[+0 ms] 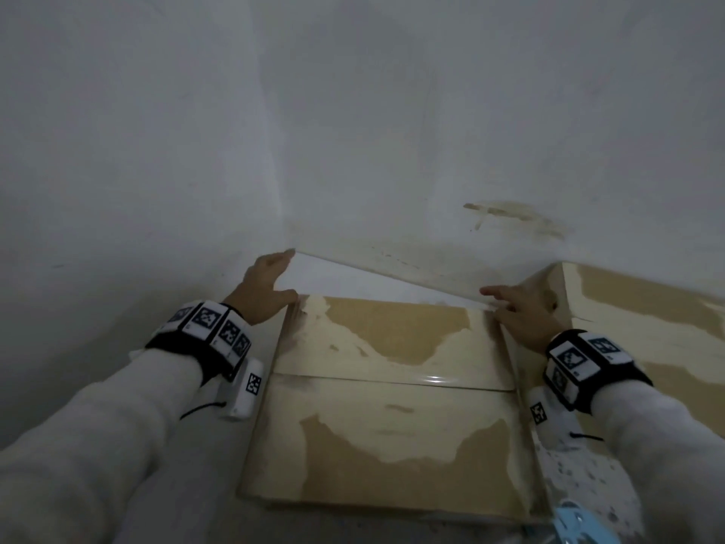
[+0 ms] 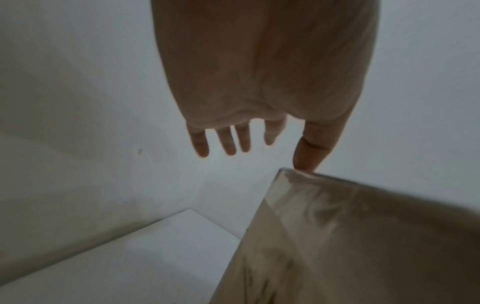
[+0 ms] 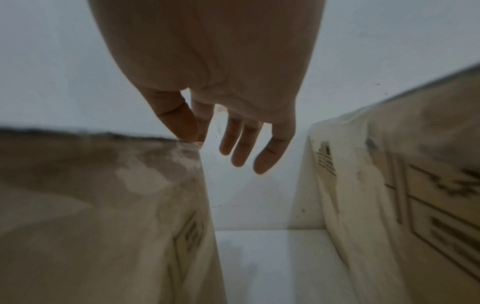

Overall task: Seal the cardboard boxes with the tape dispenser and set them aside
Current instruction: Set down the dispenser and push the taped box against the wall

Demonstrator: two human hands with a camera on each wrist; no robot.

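From the head view, a closed cardboard box (image 1: 388, 410) lies on a white surface (image 1: 345, 276) in a corner of pale walls, its two top flaps meeting at a seam with a glossy strip across it. The left hand (image 1: 266, 286) is at the box's far left corner with fingers stretched out, thumb against the edge. The right hand (image 1: 518, 312) is at the far right corner, fingers extended and holding nothing. A second cardboard box (image 1: 643, 320) stands just beside it on the right. A light blue object (image 1: 576, 524) peeks in at the bottom edge; what it is cannot be told.

In the left wrist view, the left hand (image 2: 259, 72) is spread with straight fingers (image 2: 230, 144), the thumb tip touching the box (image 2: 363, 236) at its top corner; nothing is gripped.

In the right wrist view, the right hand (image 3: 207, 61) is likewise loose and empty, its thumb touching the corner of the box (image 3: 103, 205), the other fingers (image 3: 241, 142) hanging free over the gap. The second box (image 3: 402, 185), with dark print on its side, stands across that narrow gap
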